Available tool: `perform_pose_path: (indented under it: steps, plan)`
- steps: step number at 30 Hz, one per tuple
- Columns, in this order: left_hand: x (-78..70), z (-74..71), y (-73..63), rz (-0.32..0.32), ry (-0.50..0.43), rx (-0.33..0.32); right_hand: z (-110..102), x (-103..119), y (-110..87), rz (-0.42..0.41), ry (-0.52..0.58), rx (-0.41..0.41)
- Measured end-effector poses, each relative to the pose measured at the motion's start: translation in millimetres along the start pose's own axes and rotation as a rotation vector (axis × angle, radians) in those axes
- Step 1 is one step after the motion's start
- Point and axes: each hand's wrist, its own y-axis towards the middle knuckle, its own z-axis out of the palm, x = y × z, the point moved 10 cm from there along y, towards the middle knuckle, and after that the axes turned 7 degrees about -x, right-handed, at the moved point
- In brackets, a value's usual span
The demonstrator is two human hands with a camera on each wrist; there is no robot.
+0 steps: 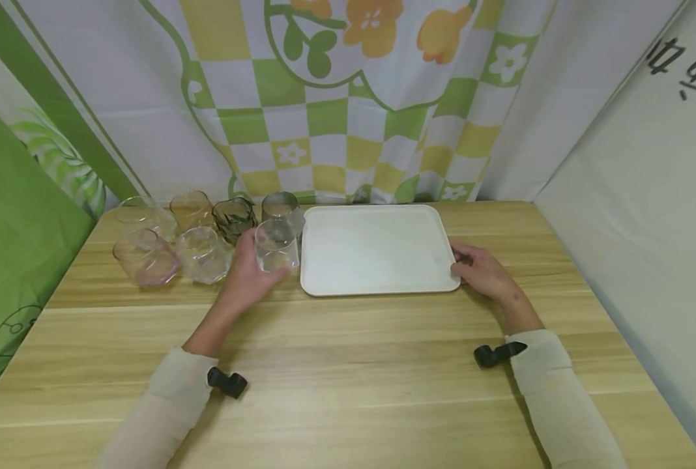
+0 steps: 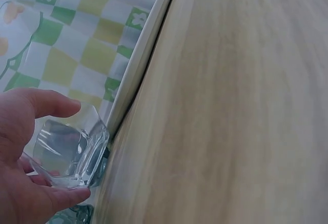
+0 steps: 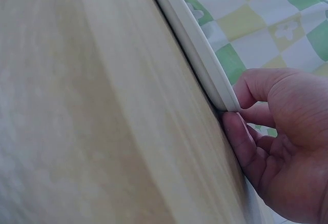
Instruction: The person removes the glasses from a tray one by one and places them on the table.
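In the head view, my left hand (image 1: pixel 248 273) grips a clear glass (image 1: pixel 276 244) by its sides, just left of a white rectangular tray (image 1: pixel 377 251). The left wrist view shows the thumb and fingers on opposite sides of this glass (image 2: pixel 66 149), which has a squarish thick base. At the tray's right end, my right hand (image 1: pixel 485 270) holds the rim near its front corner. Seen from the right wrist, the thumb and curled fingers meet the tray (image 3: pixel 205 60) at its corner. The tray lies flat on the table with nothing on it.
Left of the tray stand a smoky grey glass (image 1: pixel 280 205), a dark wavy glass (image 1: pixel 233 218), an amber glass (image 1: pixel 191 208), a clear faceted glass (image 1: pixel 204 257), a pink glass (image 1: pixel 146 260) and a pale clear glass (image 1: pixel 143 212). A checked curtain (image 1: pixel 330 143) hangs behind the wooden table (image 1: pixel 348 378).
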Motion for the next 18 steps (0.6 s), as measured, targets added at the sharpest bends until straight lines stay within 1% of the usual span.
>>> perform_pose_path:
  steps: [6, 13, 18]
  plan:
    - [6.7, -1.7, -1.5, -0.005, 0.018, 0.016, -0.8, -0.7, -0.5, 0.000, -0.001, -0.006]
    - [13.6, -4.1, -1.7, -0.031, 0.022, 0.026, -1.0, -1.2, -0.8, 0.000, -0.004, -0.008]
    - [16.7, -7.3, -2.9, -0.026, 0.028, 0.028, -0.4, -2.4, 0.5, -0.005, 0.006, -0.004]
